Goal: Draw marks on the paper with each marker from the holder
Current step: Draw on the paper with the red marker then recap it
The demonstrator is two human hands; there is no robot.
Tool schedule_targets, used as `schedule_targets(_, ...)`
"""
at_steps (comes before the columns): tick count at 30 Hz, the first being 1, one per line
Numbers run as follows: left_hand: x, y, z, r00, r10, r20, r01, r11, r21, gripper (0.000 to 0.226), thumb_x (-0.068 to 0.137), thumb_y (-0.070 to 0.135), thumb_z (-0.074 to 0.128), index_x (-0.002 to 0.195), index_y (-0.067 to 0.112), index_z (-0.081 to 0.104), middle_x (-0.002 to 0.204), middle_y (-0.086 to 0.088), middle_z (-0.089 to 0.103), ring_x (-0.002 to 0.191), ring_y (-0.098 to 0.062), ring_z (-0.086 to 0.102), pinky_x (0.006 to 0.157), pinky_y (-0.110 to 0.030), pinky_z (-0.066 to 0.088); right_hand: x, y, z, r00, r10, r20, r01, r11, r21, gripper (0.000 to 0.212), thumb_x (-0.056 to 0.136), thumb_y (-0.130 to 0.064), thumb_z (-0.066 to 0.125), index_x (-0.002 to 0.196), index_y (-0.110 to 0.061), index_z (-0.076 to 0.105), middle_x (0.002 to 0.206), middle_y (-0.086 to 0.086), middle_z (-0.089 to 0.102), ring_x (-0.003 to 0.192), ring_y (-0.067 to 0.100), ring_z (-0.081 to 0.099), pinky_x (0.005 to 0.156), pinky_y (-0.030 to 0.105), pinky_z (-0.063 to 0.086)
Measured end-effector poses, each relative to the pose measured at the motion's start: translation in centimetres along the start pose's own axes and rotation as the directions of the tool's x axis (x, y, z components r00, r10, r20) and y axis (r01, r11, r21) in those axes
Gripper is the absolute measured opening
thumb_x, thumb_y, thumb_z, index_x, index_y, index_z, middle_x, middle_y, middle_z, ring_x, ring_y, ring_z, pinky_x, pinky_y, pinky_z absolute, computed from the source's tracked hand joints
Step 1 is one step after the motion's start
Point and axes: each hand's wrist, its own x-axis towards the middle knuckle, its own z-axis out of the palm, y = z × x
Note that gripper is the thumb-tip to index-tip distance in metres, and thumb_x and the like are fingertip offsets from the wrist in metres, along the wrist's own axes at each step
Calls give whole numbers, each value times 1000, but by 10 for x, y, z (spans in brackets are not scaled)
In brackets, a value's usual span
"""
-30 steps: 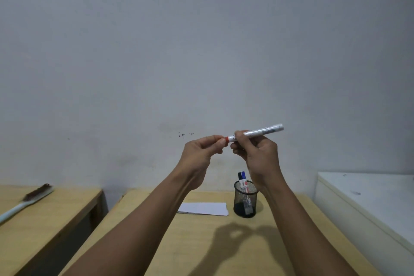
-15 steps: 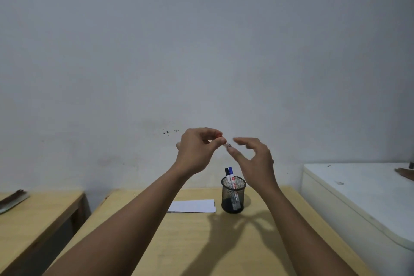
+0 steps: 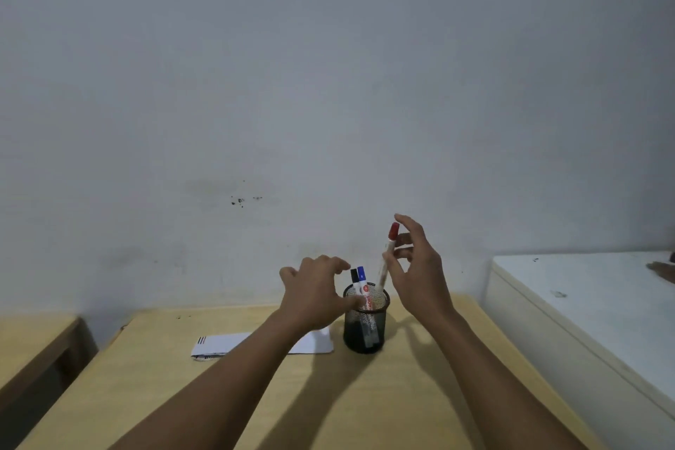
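Note:
A black mesh holder [image 3: 366, 331] stands on the wooden table [image 3: 401, 395]. A black-capped marker [image 3: 354, 275] and a blue-capped marker [image 3: 361, 276] stand in it. My right hand [image 3: 418, 278] pinches a white marker with a red cap [image 3: 388, 256], upright, its lower end just inside the holder's rim. My left hand [image 3: 314, 294] hovers left of the holder with fingers spread and curled, its thumb close to the rim, holding nothing. A white paper [image 3: 219, 343] lies left of the holder, partly hidden by my left forearm, with dark strokes at its left end.
A white cabinet top [image 3: 584, 289] sits to the right of the table. A second wooden table [image 3: 29, 343] stands at the left, across a gap. A bare grey wall rises right behind the table.
Both hands came down from chest height to the holder. The red marker, held level between both hands before, now stands upright in my right hand over the holder. My left hand let go.

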Motion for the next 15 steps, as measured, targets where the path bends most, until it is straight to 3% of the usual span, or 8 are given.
schedule_targets(4, 10, -17, 37, 990, 8, 143, -27, 991, 131, 92, 68, 77, 69, 145, 34, 42, 152, 6, 43, 137, -19, 34, 105, -49, 24, 15, 29, 20, 995, 54, 88, -43, 992, -122, 52, 97, -8, 65, 142, -29, 48, 108, -1, 63, 87, 11, 67, 65, 15, 54)
schedule_targets(7, 19, -23, 55, 981, 27, 191, -57, 986, 155, 98, 66, 78, 69, 147, 32, 39, 153, 5, 41, 138, -21, 32, 108, -52, 21, 23, 46, 34, 977, 135, 167, -103, 976, -192, 52, 96, -11, 66, 142, -31, 50, 100, -5, 61, 82, 12, 66, 76, 35, 63)
schedule_targets(10, 26, -25, 67, 977, 42, 208, -74, 987, 145, 97, 65, 78, 69, 145, 32, 40, 150, 5, 43, 135, -21, 34, 107, -53, 20, 27, 60, 44, 952, 204, 228, -141, 954, -265, 48, 97, -20, 65, 141, -33, 52, 94, -9, 63, 91, 18, 69, 89, 51, 60)
schedule_targets(15, 34, -26, 78, 973, 54, 225, -89, 985, 148, 105, 62, 81, 68, 149, 33, 33, 150, 4, 41, 136, -22, 33, 108, -55, 20, 25, 79, 54, 924, 282, 257, -189, 923, -335, 47, 97, -32, 64, 143, -32, 54, 97, -10, 69, 101, 17, 67, 100, 53, 51)
